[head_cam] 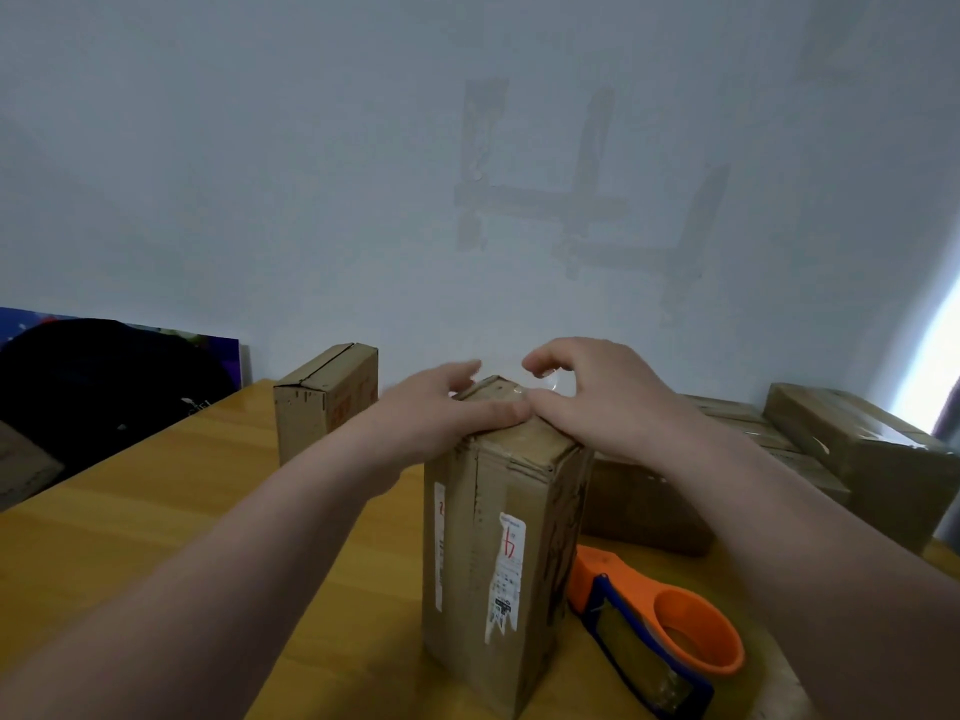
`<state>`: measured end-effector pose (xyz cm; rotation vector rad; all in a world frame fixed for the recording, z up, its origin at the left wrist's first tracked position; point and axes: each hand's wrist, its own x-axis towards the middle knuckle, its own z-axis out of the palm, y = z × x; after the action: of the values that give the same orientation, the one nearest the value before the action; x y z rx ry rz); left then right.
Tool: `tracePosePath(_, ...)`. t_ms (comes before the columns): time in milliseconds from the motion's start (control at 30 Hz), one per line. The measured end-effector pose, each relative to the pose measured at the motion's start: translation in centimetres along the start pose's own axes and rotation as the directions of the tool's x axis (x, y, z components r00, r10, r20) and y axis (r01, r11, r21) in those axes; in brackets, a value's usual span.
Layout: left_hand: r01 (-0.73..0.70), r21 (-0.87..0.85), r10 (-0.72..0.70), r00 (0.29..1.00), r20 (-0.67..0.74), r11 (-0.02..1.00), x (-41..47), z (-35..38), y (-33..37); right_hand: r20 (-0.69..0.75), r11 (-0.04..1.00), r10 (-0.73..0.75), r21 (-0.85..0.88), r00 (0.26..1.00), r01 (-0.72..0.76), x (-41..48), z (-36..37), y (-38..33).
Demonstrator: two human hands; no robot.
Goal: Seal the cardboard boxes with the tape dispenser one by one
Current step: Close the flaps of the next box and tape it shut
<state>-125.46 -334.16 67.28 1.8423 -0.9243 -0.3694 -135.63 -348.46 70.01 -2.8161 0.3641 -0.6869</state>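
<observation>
We locate the upright box (498, 537) at the centre of the table (156, 511). The left hand (447, 413) rests on the left side of its top and the right hand (608, 397) on the right side, thumbs touching. The tape dispenser (660, 626) lies on the table just right of this box. A second box (324, 402) stands behind and to the left, near the wall (311, 200). A pile of boxes (649, 506) lies behind the dispenser, to the right.
</observation>
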Motion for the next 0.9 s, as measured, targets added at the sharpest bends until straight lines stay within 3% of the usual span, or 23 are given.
tracePosePath(100,-0.068,0.063,0.066,0.997,0.032,0.996,0.2,-0.1,-0.1,-0.006,1.0,0.009,0.0,1.0,-0.009,0.0,0.2,-0.2)
tracePosePath(300,-0.177,0.415,0.182,0.983,0.027,0.893,0.1,-0.2,0.3,-0.032,0.999,0.029,0.027,0.999,-0.028,-0.2,0.8,-0.2)
tracePosePath(433,-0.223,0.493,0.237,0.971,0.035,0.841,0.2,-0.3,0.3,-0.054,0.996,0.021,0.09,0.998,-0.016,-0.5,0.8,-0.3)
tracePosePath(567,-0.276,0.291,0.285,0.959,0.014,0.916,-0.2,-0.5,0.0,-0.097,0.988,-0.015,0.15,0.995,0.029,-0.9,0.9,-0.7)
tracePosePath(767,-0.306,0.043,0.304,0.903,-0.303,0.951,-0.8,-0.5,-1.4,-0.208,0.968,-0.218,0.081,0.953,0.239,-1.3,1.2,-1.7)
tracePosePath(833,-0.316,-0.04,0.295,0.919,-0.26,0.948,-1.0,-0.7,-2.4,-0.174,0.947,-0.311,0.019,0.934,0.319,-1.7,1.7,-1.8)
tracePosePath(900,-0.313,-0.014,0.305,0.932,-0.195,0.95,-1.1,-0.8,-4.1,-0.096,0.923,-0.384,-0.053,0.918,0.381,-2.5,2.7,-1.8)
